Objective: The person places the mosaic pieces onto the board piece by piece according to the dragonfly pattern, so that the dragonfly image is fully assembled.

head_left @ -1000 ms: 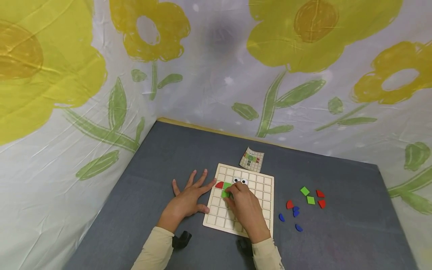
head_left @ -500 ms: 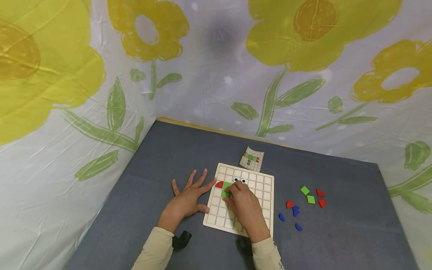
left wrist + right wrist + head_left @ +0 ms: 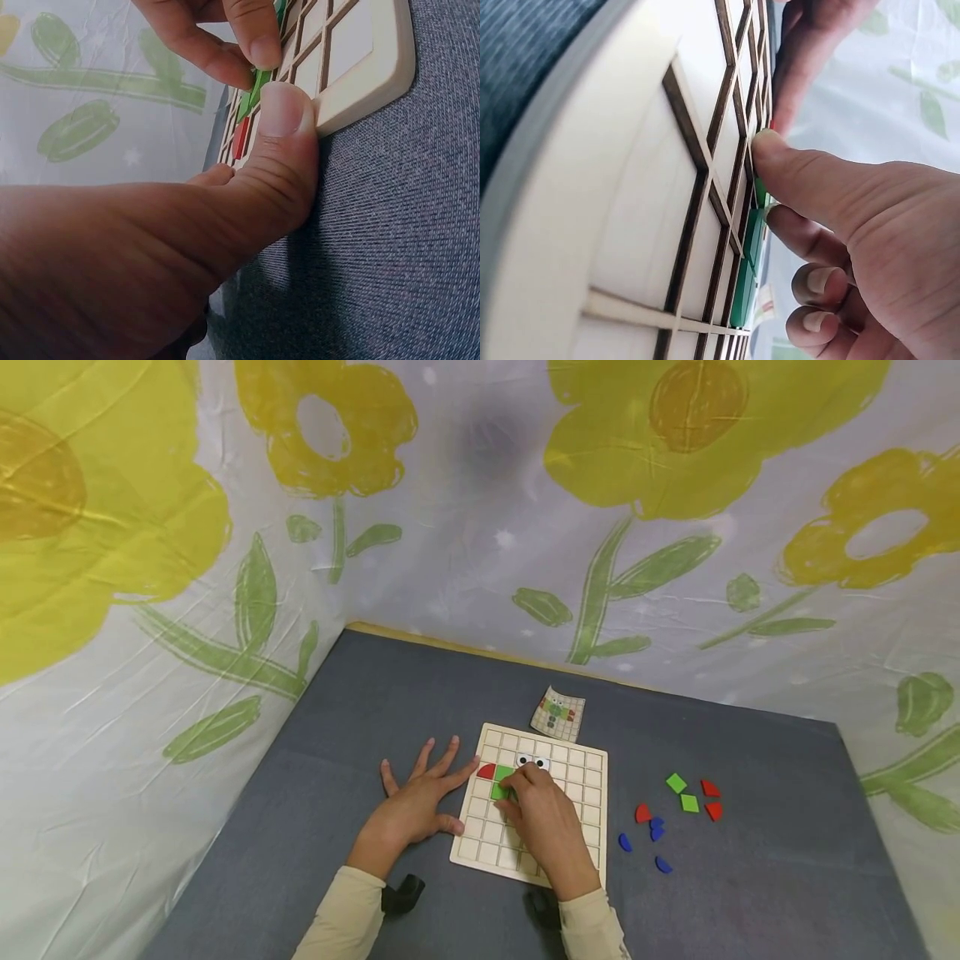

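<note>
A wooden grid board [image 3: 487,852] lies on the dark table. My left hand [image 3: 408,814] spreads its fingers beside it, thumb [image 3: 281,127] and forefinger touching the board's left edge. Over the grid, the thumb and forefinger of my right hand [image 3: 543,818] pinch a light green square tile [image 3: 499,791] that sits in a cell. Above that tile is another green square [image 3: 505,772], with a red quarter-circle tile [image 3: 487,771] to its left. A piece with two eyes [image 3: 532,762] sits just beyond my right fingers. Dark green pieces [image 3: 746,292] show in the right wrist view, mostly hidden from the head view.
Right of the board lie loose green squares [image 3: 690,803], red quarter circles [image 3: 710,787] and several blue half-round pieces [image 3: 663,864]. A small pattern card [image 3: 558,714] stands at the board's far edge. Flowered cloth walls [image 3: 480,527] rise behind the table and at its sides.
</note>
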Available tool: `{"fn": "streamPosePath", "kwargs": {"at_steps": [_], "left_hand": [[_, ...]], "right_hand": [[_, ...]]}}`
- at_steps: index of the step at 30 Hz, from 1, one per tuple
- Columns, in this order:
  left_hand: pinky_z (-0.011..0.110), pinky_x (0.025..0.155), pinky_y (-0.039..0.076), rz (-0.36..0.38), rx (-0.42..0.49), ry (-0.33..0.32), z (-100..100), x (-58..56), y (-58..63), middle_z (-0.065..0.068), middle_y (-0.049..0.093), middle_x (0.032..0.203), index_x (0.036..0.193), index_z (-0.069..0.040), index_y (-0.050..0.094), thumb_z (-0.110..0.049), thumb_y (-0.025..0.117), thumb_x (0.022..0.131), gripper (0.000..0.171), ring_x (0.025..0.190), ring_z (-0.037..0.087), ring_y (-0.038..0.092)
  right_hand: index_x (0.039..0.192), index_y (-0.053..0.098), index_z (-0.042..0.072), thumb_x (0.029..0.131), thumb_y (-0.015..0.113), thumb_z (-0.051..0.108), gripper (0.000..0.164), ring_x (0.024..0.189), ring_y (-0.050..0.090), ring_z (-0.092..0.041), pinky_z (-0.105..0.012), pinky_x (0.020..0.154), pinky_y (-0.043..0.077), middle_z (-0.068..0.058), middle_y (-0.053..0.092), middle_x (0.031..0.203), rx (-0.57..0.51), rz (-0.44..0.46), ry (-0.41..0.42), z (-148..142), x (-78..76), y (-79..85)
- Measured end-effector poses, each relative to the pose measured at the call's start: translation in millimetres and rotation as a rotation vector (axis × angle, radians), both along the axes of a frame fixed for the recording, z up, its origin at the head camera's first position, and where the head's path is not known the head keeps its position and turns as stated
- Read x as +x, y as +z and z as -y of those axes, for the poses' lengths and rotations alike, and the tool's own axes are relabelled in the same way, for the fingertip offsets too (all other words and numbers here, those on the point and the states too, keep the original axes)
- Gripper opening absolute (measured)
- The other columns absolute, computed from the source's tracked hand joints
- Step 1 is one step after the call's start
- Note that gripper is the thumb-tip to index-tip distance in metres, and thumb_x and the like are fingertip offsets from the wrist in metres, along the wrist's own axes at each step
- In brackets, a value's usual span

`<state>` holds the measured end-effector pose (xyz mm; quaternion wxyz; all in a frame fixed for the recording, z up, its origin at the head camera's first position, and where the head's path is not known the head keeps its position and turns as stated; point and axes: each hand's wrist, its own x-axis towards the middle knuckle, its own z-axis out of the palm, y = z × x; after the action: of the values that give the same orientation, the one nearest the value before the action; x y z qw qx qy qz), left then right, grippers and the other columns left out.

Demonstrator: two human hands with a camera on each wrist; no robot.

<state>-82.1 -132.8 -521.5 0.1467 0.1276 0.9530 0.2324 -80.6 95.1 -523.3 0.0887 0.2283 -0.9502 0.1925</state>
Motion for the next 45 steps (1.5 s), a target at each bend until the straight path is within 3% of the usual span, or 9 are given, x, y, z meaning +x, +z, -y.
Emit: {"fn": "streamPosePath", "kwargs": {"at_steps": [14,23,37,41,45], "left_hand": [[0.091,0.108,-0.005,0.012,-0.007,-0.004,0.2,0.1,0.9,0.002,0.014,0.178,0.165,-0.036,0.038,-0.044,0.088,0.074,0.104,0.164,0.039,0.002],[0.09,0.108,-0.006,0.011,-0.012,0.001,0.6,-0.5,0.5,0.001,0.014,0.178,0.165,-0.037,0.037,-0.044,0.087,0.074,0.104,0.164,0.039,0.001],[0.09,0.108,-0.009,0.006,0.021,0.0,-0.1,-1.9,-1.4,0.002,0.013,0.178,0.165,-0.036,0.038,-0.042,0.087,0.073,0.105,0.164,0.04,-0.001],[0.09,0.108,-0.008,0.007,0.011,0.0,-0.2,-2.0,-0.9,0.002,0.013,0.178,0.165,-0.036,0.038,-0.043,0.088,0.073,0.105,0.164,0.039,-0.001],[0.09,0.108,-0.007,0.01,0.005,0.002,-0.8,-1.8,-0.5,0.002,0.013,0.178,0.165,-0.036,0.038,-0.043,0.088,0.073,0.105,0.164,0.039,0.0]], "right_hand": [[0.1,0.078,0.014,0.082,0.093,0.029,0.027,0.071,0.059,-0.012,-0.029,0.061,0.055,0.002,0.062,0.094,-0.014,-0.005,-0.033,-0.4,0.1,0.6],[0.1,0.078,0.015,0.092,0.086,0.031,0.019,0.074,0.057,-0.011,-0.031,0.062,0.054,0.002,0.062,0.095,-0.062,0.009,-0.065,-11.9,-0.4,3.2],[0.103,0.077,0.012,0.096,0.081,0.022,0.013,0.081,0.064,-0.019,-0.036,0.063,0.053,-0.004,0.067,0.098,-0.124,0.064,-0.226,-68.2,5.0,3.9],[0.105,0.078,0.011,0.098,0.079,0.022,0.013,0.073,0.059,-0.017,-0.035,0.058,0.049,-0.004,0.067,0.098,-0.129,0.069,-0.277,-85.9,7.8,6.2],[0.106,0.078,0.008,0.097,0.08,0.018,0.013,0.079,0.063,-0.023,-0.043,0.064,0.053,-0.006,0.068,0.099,-0.143,0.034,-0.299,-103.3,9.2,7.4]]}}
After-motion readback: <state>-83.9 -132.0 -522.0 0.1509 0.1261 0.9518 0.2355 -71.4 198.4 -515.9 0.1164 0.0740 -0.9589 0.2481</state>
